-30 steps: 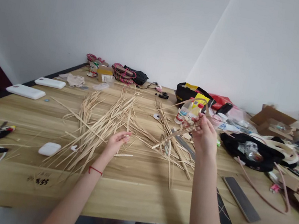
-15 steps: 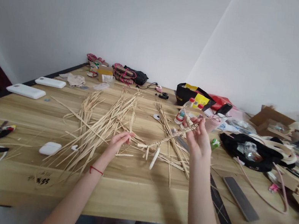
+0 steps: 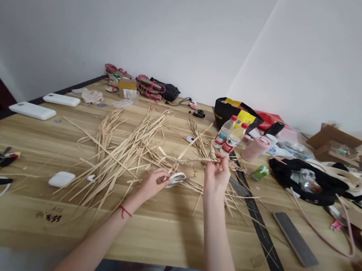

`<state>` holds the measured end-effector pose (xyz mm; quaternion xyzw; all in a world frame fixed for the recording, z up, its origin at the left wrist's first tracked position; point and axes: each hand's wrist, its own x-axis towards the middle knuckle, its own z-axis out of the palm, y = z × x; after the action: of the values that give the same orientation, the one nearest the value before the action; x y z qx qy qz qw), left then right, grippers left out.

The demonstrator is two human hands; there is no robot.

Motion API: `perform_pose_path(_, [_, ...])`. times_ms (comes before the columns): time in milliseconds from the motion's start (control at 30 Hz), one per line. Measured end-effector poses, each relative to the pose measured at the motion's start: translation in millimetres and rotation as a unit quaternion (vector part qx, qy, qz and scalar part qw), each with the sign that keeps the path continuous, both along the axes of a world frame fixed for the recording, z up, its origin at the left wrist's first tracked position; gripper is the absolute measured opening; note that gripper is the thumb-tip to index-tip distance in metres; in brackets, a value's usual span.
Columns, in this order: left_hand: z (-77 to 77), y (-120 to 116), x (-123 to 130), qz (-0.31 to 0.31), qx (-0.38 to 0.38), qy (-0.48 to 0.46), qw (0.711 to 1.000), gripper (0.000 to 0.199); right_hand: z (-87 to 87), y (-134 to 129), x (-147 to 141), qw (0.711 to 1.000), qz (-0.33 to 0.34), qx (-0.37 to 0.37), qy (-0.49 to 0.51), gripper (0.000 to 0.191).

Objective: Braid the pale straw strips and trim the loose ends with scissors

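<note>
A twisted straw braid (image 3: 194, 159) stretches sideways above the table, its right part pinched in my right hand (image 3: 218, 174). My left hand (image 3: 154, 183) is lower and to the left, its fingers closed on a pale loop (image 3: 177, 178). Whether that loop is a bent end of the braid or a separate ring is unclear. Behind and below both hands lie loose straw strips (image 3: 130, 145), heaped in crossing bundles. More strips (image 3: 197, 138) spread out under the braid.
Two water bottles (image 3: 231, 140) stand just beyond my right hand, with a pink cup (image 3: 256, 149) beside them. Farther right are a black bag (image 3: 325, 189) and a dark grey bar (image 3: 296, 239). A white earbud case (image 3: 61, 179) lies left. Something hand-like shows at the right edge.
My right hand has come down and left with the braid, which now hangs nearly level. My left hand has moved right and slightly lower, and now grips the pale loop.
</note>
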<state>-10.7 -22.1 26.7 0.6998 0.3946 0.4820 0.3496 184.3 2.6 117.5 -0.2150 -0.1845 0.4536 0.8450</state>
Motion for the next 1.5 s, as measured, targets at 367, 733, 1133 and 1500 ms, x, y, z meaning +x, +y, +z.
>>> perform_pose_path(367, [-13.8, 8, 1, -0.007, -0.100, -0.059, 0.993, 0.029, -15.7, -2, -2, 0.997, 0.007, 0.027, 0.077, 0.009])
perform_pose_path(733, [-7.1, 14, -15, 0.150, 0.023, -0.077, 0.985, 0.037, -14.1, -7, -7, 0.999, 0.036, 0.010, -0.023, 0.018])
perform_pose_path(1133, [-10.4, 21, -20, 0.133, -0.041, -0.165, 0.976, 0.028, -43.0, -9, -25, 0.948, -0.014, -0.124, -0.292, 0.037])
perform_pose_path(1500, [2.0, 12, -27, 0.099, -0.119, -0.203, 0.967, 0.027, -68.3, -9, -21, 0.943, 0.273, -0.099, -0.161, 0.044])
